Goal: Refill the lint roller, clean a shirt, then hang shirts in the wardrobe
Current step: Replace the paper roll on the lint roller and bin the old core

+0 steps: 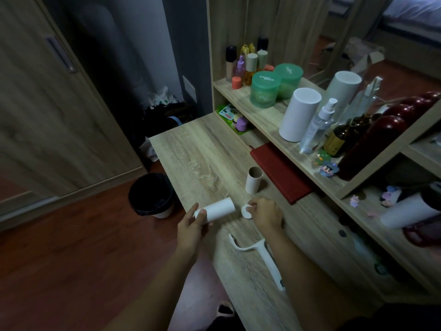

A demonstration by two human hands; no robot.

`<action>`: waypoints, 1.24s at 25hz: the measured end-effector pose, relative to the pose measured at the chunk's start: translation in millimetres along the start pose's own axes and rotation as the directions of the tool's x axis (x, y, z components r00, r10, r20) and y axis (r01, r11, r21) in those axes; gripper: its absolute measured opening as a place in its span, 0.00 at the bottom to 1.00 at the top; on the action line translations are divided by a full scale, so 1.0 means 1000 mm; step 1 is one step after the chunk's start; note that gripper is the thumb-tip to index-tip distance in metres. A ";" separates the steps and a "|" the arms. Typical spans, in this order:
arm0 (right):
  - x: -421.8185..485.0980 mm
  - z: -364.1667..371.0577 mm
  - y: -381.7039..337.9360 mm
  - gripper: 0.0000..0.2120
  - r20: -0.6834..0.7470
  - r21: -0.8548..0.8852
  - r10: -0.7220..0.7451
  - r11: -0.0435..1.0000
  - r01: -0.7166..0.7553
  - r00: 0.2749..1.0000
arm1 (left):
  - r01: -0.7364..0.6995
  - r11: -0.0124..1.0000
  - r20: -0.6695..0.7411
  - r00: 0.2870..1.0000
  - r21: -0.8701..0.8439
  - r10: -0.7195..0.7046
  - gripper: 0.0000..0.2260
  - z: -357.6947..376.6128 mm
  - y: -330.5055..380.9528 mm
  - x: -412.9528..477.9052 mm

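Observation:
My left hand [191, 226] grips a white lint refill roll [218, 209], held sideways just above the wooden desk [198, 154]. To its right, my right hand [265, 213] pinches a small white round end cap [246, 210] close to the roll's open end. The white lint roller handle [260, 253] lies bare on the desk under my right forearm, its hooked frame pointing left. An empty brown cardboard core [254, 180] stands upright behind my hands. No shirt is in view.
A dark red flat case [281, 173] lies under the shelf. The shelf [253, 111] carries green jars [266, 89], a white cylinder [299, 114], spray bottles and cosmetics. A black-lined bin [152, 194] stands on the floor left of the desk. A wardrobe door [47, 103] is at left.

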State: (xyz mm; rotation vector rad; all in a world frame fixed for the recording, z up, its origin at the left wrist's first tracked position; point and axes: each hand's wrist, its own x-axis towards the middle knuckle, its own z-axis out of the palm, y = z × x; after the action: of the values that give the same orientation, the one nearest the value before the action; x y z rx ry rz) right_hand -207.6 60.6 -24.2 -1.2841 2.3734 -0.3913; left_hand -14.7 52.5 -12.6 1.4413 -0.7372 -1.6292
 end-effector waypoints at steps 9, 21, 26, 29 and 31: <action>-0.004 -0.002 0.003 0.08 -0.173 0.246 -0.039 0.966 0.081 0.984 | 0.019 0.999 0.024 1.000 -0.036 -0.018 0.19 -0.006 0.003 0.004; -0.033 -0.008 0.003 0.25 0.099 0.622 -0.076 0.783 -0.002 0.992 | 0.193 0.981 0.262 0.948 -0.034 -0.178 0.17 0.029 0.014 -0.009; -0.036 -0.013 0.000 0.21 0.043 0.617 -0.009 0.787 -0.020 0.999 | 0.115 0.992 0.233 0.967 -0.044 -0.102 0.12 0.032 0.010 -0.008; -0.036 -0.019 -0.005 0.11 -0.022 0.666 0.004 0.746 0.011 1.000 | 0.018 0.999 0.164 0.986 0.033 -0.023 0.12 0.031 0.009 -0.001; -0.035 -0.026 -0.011 0.07 -0.039 0.726 0.013 0.687 0.019 0.999 | -0.036 0.998 0.135 0.990 0.044 0.030 0.13 0.032 0.012 0.003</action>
State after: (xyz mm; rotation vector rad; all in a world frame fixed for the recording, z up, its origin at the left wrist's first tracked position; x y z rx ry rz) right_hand -194.8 85.5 10.6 -0.8794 1.8874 -1.2296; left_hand -44.3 40.7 1.4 1.3547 -0.8761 -1.7059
